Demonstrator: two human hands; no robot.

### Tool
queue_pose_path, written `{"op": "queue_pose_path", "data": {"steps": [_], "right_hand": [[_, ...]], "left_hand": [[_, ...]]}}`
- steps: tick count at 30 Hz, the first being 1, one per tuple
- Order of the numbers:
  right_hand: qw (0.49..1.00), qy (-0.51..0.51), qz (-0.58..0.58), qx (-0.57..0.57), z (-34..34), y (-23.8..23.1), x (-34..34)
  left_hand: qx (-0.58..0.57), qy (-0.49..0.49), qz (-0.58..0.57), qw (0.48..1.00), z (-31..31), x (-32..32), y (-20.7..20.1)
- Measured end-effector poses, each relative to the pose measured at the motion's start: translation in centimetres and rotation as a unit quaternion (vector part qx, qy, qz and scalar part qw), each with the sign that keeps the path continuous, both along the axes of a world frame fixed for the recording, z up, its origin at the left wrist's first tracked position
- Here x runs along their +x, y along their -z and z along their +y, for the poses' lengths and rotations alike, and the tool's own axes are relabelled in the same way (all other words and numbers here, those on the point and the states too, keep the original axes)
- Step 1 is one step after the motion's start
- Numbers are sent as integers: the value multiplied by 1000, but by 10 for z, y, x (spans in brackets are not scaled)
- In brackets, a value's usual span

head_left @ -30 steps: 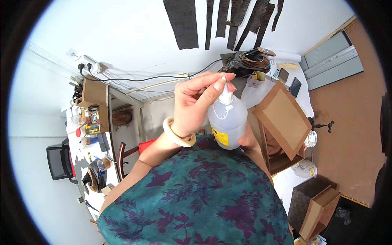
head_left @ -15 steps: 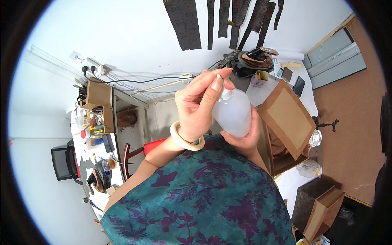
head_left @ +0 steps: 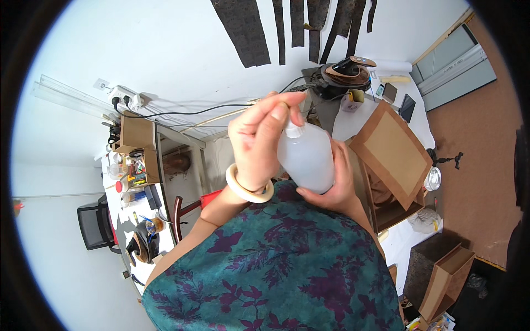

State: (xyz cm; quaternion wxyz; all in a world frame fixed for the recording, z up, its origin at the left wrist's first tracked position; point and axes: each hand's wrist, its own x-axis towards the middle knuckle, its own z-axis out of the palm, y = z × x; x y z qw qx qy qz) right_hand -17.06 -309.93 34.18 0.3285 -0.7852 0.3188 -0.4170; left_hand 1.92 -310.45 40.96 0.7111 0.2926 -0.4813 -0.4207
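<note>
A translucent white plastic squeeze bottle (head_left: 306, 160) is held tilted in front of my chest, its top toward the upper left. My right hand (head_left: 342, 179) is wrapped round the bottle's lower right side. At the top, my left hand (head_left: 255, 132) pinches the bottle's nozzle between thumb and fingers, just above the white collar (head_left: 295, 131). The fingers mostly hide the nozzle tip. A cream bangle (head_left: 259, 198) circles my left wrist.
To the right stands an open brown box with a framed panel (head_left: 393, 154) leaning on it. Behind it sits a steam iron (head_left: 345, 77). A brown box (head_left: 441, 281) lies lower right. The left table carries a wooden organizer (head_left: 137, 129) and another iron (head_left: 142, 246).
Both hands and the bottle have shifted slightly left in view, with the bottle a little lower. The left fingers now cover the nozzle tip more. The surroundings have shifted slightly.
</note>
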Motion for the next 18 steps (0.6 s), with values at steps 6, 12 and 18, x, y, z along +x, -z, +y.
{"op": "queue_pose_path", "data": {"steps": [6,12,18], "right_hand": [[969,-37,-151,191,7,14,4],[991,125,-36,-44,8,17,5],[979,147,-23,-140,3,19,-4]], "left_hand": [[-26,20,-19,999,-3,0,3],[-66,-140,-199,968,0,7,2],[-124,-203,-230,944,-1,13,0]]}}
